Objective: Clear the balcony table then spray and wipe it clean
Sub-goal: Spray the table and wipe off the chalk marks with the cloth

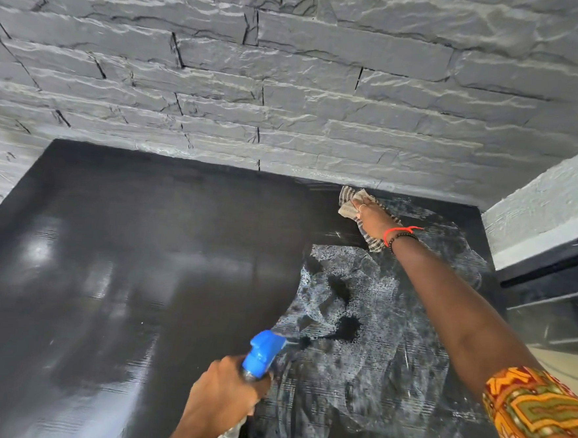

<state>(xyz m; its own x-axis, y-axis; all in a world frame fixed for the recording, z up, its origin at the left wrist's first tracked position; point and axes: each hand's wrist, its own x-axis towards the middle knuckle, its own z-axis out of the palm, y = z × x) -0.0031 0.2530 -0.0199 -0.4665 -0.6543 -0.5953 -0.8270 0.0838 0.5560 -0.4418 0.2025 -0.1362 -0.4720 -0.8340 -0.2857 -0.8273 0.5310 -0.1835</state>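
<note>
The black table (112, 275) fills the lower view, with white foamy spray (375, 327) spread over its right half. My right hand (374, 219) presses a beige striped cloth (348, 202) flat on the far right corner of the top, close to the wall. My left hand (224, 397) grips a spray bottle with a blue trigger head (263, 352) near the front edge, nozzle pointing right over the foam. The bottle's body is mostly hidden by my hand.
A grey stone-clad wall (290, 82) runs along the table's far edge. A white textured ledge (548, 209) and a dark frame (557, 271) stand at the right side. Wet streaks shine on the table's left half.
</note>
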